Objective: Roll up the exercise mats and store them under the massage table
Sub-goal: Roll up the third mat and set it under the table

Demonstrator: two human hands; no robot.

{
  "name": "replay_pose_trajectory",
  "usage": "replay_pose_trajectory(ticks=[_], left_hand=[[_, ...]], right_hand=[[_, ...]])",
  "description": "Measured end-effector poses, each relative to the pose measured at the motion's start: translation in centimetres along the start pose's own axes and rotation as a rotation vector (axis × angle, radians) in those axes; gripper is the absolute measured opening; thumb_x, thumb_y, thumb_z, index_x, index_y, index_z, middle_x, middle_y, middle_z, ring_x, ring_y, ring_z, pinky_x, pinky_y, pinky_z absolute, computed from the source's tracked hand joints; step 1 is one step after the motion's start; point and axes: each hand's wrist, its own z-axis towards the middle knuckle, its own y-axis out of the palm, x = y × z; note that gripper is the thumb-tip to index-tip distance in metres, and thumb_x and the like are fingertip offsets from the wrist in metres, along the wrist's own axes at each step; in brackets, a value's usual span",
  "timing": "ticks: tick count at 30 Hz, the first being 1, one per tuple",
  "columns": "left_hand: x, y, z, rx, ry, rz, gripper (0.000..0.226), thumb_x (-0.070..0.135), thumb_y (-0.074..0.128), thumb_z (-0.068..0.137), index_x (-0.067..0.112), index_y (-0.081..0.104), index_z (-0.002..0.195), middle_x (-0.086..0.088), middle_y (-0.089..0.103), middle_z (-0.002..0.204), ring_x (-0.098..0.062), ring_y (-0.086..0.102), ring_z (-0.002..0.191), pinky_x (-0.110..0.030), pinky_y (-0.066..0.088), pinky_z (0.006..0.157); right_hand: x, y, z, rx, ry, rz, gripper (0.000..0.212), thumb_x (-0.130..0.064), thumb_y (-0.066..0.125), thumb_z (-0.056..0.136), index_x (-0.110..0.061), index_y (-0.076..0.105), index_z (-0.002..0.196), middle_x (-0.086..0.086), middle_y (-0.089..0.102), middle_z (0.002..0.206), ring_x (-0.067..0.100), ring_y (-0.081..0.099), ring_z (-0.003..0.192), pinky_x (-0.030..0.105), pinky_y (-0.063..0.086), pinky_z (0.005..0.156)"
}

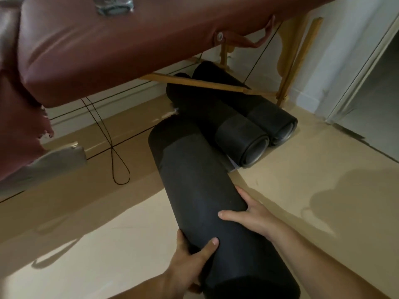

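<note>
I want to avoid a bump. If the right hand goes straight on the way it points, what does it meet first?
The mat it grips: the right hand is curled round it. Pushed together, the mat's far end would likely rub the nearer stored mat; depth is unclear.

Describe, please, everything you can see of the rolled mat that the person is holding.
The held mat is a thick, matte black roll, foam-like and tightly wound. It lies slantwise, far end pointing under the massage table and seemingly touching a stored mat. The left-hand grip curls round its left side, thumb on top; the right-hand grip holds its right side, thumb across. Its near end leaves the frame.
</note>
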Motion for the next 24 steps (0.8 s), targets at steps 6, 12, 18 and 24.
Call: replay_pose_trajectory(ticks=[6, 12, 18, 24], left_hand=[[2.9, -0.9, 3.7, 0.018, 0.001, 0.101, 0.084, 0.053, 0.095, 0.075, 0.036, 0.041, 0.137, 0.007, 0.061, 0.137, -0.032, 0.067, 0.117, -0.062, 0.065, 0.084], [0.3, 0.2, 2.7, 0.006, 0.063, 0.118, 0.088, 0.064, 0.093, 0.071, 0.051, 0.029, 0.131, 0.017, 0.058, 0.131, -0.017, 0.067, 0.101, -0.047, 0.067, 0.066], [-4.2, 0.8, 1.6, -0.038, 0.137, -0.031, 0.107, 0.040, 0.108, 0.059, 0.032, 0.037, 0.139, 0.020, 0.065, 0.117, 0.004, 0.067, 0.099, -0.008, 0.057, 0.073], [-1.9, -2.8, 5.1, -0.015, 0.163, -0.041, 0.130, 0.049, 0.114, 0.034, 0.016, 0.055, 0.145, 0.001, 0.078, 0.129, -0.019, 0.076, 0.116, -0.043, 0.063, 0.102]], right_hand=[[-4.4, 1.0, 2.2, 0.236, -0.099, -0.465, 0.112, -0.078, 0.072, 0.062, -0.064, 0.017, 0.158, -0.013, 0.047, 0.156, 0.019, 0.052, 0.137, 0.033, 0.047, 0.102], [-2.1, -1.0, -1.0, 0.094, 0.006, -0.198, 0.124, -0.075, 0.089, 0.059, -0.052, 0.023, 0.162, -0.016, 0.045, 0.157, 0.013, 0.046, 0.143, 0.024, 0.037, 0.109], [-0.6, -0.2, -2.8, 0.015, 0.000, -0.118, 0.137, -0.076, 0.097, 0.041, -0.052, 0.031, 0.159, -0.024, 0.055, 0.145, 0.003, 0.057, 0.126, 0.026, 0.045, 0.112], [-3.9, 2.4, -0.1, 0.033, -0.008, -0.130, 0.142, -0.077, 0.096, 0.038, -0.046, 0.032, 0.161, -0.015, 0.051, 0.152, 0.014, 0.055, 0.134, 0.035, 0.046, 0.114]])
